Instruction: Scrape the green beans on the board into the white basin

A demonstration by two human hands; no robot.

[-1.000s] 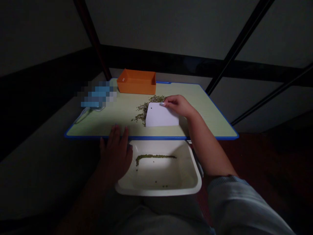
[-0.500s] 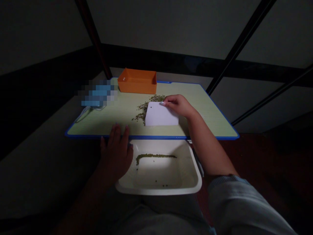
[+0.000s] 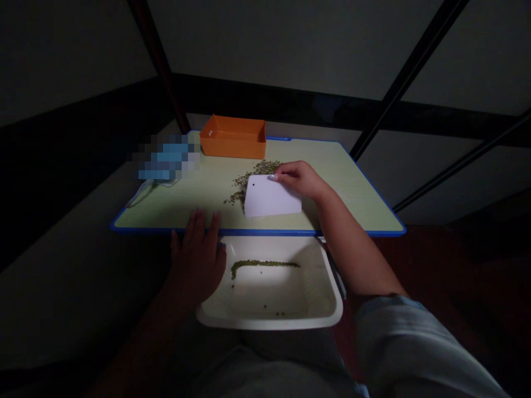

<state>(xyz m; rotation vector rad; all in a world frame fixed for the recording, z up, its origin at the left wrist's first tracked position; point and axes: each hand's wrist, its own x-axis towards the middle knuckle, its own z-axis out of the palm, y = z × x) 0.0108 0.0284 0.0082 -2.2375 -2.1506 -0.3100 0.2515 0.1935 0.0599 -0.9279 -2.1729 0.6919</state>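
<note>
My right hand [image 3: 299, 179] pinches the top edge of a white scraper [image 3: 271, 198], a flat plate with a small hole near its upper left corner. The scraper stands tilted on the table, its lower edge toward me. Small greenish beans or seeds [image 3: 237, 197] lie scattered behind it and to its left; part of them is hidden by the plate. My left hand [image 3: 199, 260] is open, fingers spread, at the table's front edge and beside the left wall of a white basin [image 3: 332, 320]. More of the greenish grains [image 3: 265, 263] line the basin's far inner side.
The pale table [image 3: 332, 182] has a blue rim. An orange box [image 3: 232, 146] stands at its back left. A pixelated blue item [image 3: 166, 160] with a white cord [image 3: 139, 194] is on the left. Behind the table rises a panelled wall.
The scraper has moved slightly toward me and to the left, with my right hand still gripping it. My left hand and the basin stay in place.
</note>
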